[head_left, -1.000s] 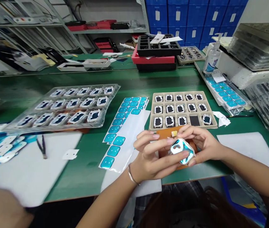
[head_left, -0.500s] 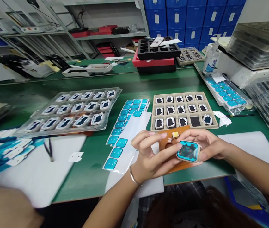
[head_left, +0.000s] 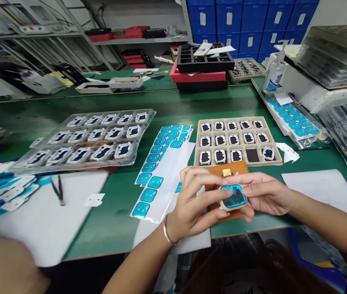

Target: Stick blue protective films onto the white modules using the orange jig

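Note:
Between my two hands is a watch case (head_left: pixel 234 197), a rounded square with a pale rim and a blue adhesive frame around its dark middle. My left hand (head_left: pixel 196 204) grips its left side, with a fingertip on the face. The fingers of my right hand (head_left: pixel 263 192) close on its right edge. Beneath lies an orange-brown block (head_left: pixel 241 166) with a small yellow-white piece (head_left: pixel 226 172) on top. Just beyond, a beige tray (head_left: pixel 275 157) holds more watch cases; one pocket shows only its dark bottom. Sheets of blue stickers (head_left: pixel 149 195) lie left of my left hand.
A clear tray (head_left: pixel 139 143) of similar cases sits to the left. Black tweezers (head_left: pixel 58 192) lie on a white foam sheet (head_left: pixel 72 212). Stacked black and red boxes (head_left: pixel 202 76), a sanitizer bottle (head_left: pixel 274 73) and piled clear trays (head_left: pixel 329 57) stand farther back. Another person's arm (head_left: pixel 8 261) shows at lower left.
The watch case has shifted slightly left and turned in my hands. My left fingers have drawn in around it, and my right fingers have moved along its right edge.

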`<state>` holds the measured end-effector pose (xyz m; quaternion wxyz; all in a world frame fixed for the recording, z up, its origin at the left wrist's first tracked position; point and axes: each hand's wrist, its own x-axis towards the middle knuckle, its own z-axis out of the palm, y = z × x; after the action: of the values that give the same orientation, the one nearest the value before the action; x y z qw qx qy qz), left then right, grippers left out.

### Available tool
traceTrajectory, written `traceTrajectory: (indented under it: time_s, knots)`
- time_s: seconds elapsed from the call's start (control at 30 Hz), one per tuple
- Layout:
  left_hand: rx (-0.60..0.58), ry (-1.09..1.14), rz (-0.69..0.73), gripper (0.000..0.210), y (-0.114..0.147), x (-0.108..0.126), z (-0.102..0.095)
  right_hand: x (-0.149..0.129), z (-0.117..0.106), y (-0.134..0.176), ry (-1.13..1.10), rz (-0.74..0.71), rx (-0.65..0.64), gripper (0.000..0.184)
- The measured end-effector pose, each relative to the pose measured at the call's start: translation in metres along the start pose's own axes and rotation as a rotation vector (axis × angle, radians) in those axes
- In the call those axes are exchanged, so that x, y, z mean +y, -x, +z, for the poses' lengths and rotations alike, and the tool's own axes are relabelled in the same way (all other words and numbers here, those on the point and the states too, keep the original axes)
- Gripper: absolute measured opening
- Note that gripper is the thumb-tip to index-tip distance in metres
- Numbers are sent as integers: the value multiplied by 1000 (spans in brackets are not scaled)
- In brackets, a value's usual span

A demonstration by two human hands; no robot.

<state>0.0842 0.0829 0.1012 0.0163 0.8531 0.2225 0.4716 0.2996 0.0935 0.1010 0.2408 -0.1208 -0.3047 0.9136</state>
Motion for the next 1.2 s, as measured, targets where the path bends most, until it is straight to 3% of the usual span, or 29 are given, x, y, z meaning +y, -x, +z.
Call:
traceTrajectory:
  time_s: [0.13,0.43,0.7,1.2]
  knots:
    - [33,49,-38,23,-1,0,-1,3,1,-1,52,-73,18,36]
    - [106,130,-63,37,2,0,-1,3,3,0,117,-88,29,41]
    - [143,143,-60,34,4,-1,0,6,10,7,371,-255,133,41]
    - [83,63,-31,30,1,2,0,5,14,4,523,-306,246,23]
